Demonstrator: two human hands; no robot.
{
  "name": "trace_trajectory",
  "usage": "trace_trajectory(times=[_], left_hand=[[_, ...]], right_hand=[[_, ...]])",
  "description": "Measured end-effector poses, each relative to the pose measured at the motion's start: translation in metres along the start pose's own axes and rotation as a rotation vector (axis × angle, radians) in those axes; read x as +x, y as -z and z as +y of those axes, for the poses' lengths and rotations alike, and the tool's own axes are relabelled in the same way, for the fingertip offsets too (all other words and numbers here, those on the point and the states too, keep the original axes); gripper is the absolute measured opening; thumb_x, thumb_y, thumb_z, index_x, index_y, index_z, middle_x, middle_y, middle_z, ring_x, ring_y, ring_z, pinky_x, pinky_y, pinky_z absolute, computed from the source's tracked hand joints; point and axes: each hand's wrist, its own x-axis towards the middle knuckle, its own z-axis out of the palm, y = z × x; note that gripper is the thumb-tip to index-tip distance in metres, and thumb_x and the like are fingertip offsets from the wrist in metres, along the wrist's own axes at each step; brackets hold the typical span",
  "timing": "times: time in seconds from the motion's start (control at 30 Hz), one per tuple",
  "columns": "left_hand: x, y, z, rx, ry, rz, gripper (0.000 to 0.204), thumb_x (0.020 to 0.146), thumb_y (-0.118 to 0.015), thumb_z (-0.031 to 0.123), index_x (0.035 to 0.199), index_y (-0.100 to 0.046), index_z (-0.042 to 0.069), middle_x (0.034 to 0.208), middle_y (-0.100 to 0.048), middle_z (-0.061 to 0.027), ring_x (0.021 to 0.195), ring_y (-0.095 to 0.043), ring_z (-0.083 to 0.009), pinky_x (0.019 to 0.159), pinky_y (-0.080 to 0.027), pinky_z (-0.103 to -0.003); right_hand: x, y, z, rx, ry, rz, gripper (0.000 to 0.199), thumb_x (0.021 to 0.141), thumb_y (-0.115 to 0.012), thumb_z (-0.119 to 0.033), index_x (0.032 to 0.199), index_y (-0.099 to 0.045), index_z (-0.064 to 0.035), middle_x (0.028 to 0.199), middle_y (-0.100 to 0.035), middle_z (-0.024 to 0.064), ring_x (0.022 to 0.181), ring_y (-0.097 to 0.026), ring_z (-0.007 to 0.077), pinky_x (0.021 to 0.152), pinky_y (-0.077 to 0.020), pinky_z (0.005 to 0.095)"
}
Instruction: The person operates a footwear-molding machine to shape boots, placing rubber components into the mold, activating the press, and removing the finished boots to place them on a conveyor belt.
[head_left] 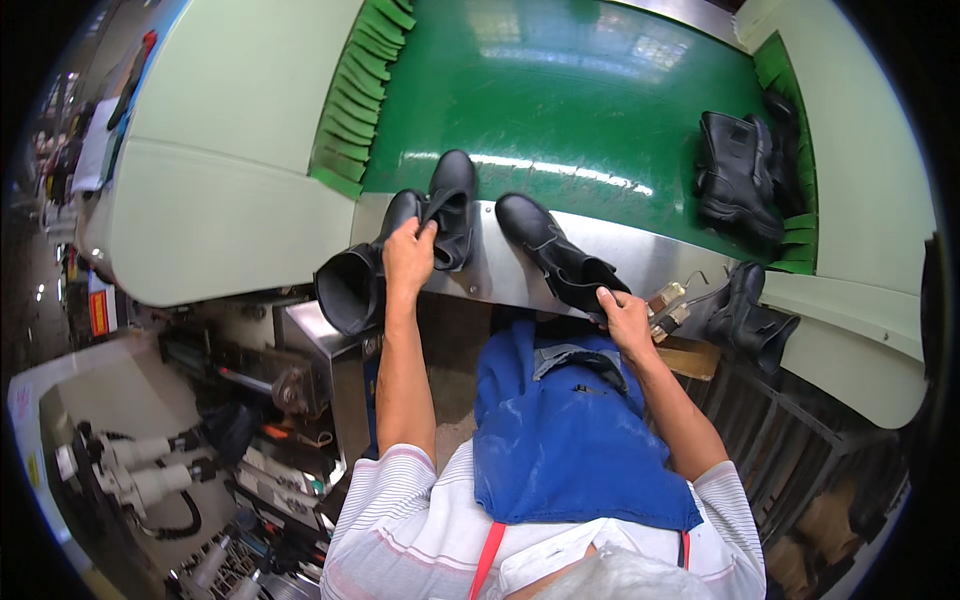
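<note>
My left hand (408, 258) is closed, pinching the upper edge of a black ankle boot (455, 205) that stands with its toe on the green belt. Beside it, partly behind my left hand and wrist, a taller black boot (352, 290) leans with its wide opening toward me. My right hand (625, 318) grips the collar of another black boot (545, 245), thumb on top. That boot lies across the metal edge, toe pointing away to the left. My right fingers are partly hidden under the collar.
The green conveyor belt (540, 110) runs behind a metal ledge (640, 235). More black boots (738, 175) stand at its right end, and one boot (750, 318) rests by the right panel. Pale-handled tools (668, 310) lie near my right hand. Machinery (150, 475) fills the lower left.
</note>
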Motion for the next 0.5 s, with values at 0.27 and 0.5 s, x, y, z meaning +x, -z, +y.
trace_trajectory(times=[0.27,0.5], left_hand=[[-0.074,-0.018,-0.029,-0.202,-0.057,-0.157,0.044,0.095,-0.073,0.035,0.079,-0.053,-0.002,0.066,-0.048,-0.0192,0.06,-0.042,-0.0257,0.058,-0.043,-0.043],[-0.067,-0.002,-0.031,-0.246,0.018,-0.126,0.045,0.101,-0.061,0.039,0.079,-0.061,0.0,0.07,-0.061,-0.0253,0.07,-0.061,-0.048,0.061,-0.046,-0.051]], right_hand=[[-0.039,-0.009,-0.042,-0.525,0.444,-0.366,0.03,0.095,-0.068,-0.034,0.097,-0.075,-0.004,0.079,-0.071,0.0207,0.074,-0.071,0.0369,0.071,-0.0543,0.047],[-0.067,-0.05,-0.151,-0.796,0.716,-0.244,0.026,0.092,-0.072,-0.029,0.109,-0.07,-0.0094,0.088,-0.072,0.0163,0.085,-0.071,0.0364,0.074,-0.0555,0.0468]])
